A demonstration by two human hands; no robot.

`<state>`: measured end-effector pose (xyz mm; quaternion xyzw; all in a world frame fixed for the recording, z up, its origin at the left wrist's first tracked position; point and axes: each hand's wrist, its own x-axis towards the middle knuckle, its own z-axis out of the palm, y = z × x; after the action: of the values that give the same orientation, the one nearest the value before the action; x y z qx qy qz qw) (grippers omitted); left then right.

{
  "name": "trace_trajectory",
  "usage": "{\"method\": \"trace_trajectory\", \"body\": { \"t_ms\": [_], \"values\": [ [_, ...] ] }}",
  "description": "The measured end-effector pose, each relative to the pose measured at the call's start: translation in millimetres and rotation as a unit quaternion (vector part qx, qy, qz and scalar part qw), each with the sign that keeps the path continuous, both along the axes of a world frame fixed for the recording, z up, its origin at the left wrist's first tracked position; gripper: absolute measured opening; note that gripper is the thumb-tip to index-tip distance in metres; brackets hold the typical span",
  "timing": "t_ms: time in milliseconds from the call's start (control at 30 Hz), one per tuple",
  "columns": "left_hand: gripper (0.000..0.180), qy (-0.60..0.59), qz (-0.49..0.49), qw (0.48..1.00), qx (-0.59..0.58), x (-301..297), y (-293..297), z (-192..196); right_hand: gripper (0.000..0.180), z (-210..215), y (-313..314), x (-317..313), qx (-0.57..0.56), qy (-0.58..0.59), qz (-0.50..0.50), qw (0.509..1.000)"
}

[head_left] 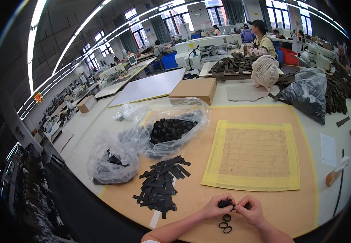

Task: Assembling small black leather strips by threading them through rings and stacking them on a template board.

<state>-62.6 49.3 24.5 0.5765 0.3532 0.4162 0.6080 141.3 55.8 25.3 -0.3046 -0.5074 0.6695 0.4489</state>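
Close to the front edge of the table, my left hand (217, 207) is closed around a small bunch of black strips (225, 203). My right hand (251, 209) meets it, thumb and fingers pinching a black strip (247, 206) whose far end is hidden by the fingers. Just below the hands lie several black rings (227, 229) on the tan board. To the left of my left forearm, a loose heap of flat black strips (161, 188) is spread out. A clear plastic bag (201, 115) behind the heap gapes around many small black rolled pieces (171, 129).
A yellow-taped panel (210, 162) lies beyond my hands. Another clear bag (98, 156) rests at the left, a cardboard box (195, 90) and a fan (264, 73) farther back. At the right are a filled plastic bag (307, 91), paper sheet (328, 150) and bottle (334, 176). A person (264, 40) sits across.
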Motion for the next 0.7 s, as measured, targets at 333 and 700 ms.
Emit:
{"method": "trace_trajectory", "body": {
  "t_ms": [333,700],
  "values": [
    [0.014,-0.011,0.050,0.998,-0.038,-8.6,-0.5,5.1,0.015,11.4,16.8,16.7,-0.155,0.078,0.038,0.984],
    [0.014,-0.034,0.009,0.998,-0.057,-14.5,-4.1,14.3,0.018,8.9,18.8,21.8,-0.055,0.012,0.182,0.982]
  ]
}}
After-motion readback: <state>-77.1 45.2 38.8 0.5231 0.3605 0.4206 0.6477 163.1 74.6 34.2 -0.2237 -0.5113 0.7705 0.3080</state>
